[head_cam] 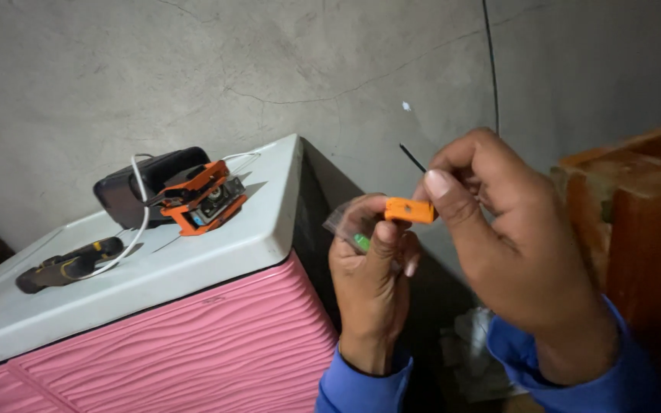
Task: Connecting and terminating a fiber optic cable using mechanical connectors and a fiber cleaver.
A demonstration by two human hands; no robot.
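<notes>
Bare grey plaster wall with hairline cracks fills the background; a thin dark cable runs down it at upper right. Below, I note a cabinet with a white top and a pink ribbed front. Both hands are raised off the right corner of that top, not resting on it. Left hand: fingers curled in, thumb up, pinching one small green piece together with a scrap of clear plastic; thumb tip touches the underside of the orange block. Right hand: closed in a pinch, thumb and forefinger clamped on one small orange block, with one thin black strand sticking up and left from behind the fingers. I cannot tell whether the strand enters the block. Count on the white top: one orange tool near the back edge, touching one black pouch behind it; one dark handheld tool toward the left edge; one white cord looping across all three. Orange-brown wooden box stands at far right.
</notes>
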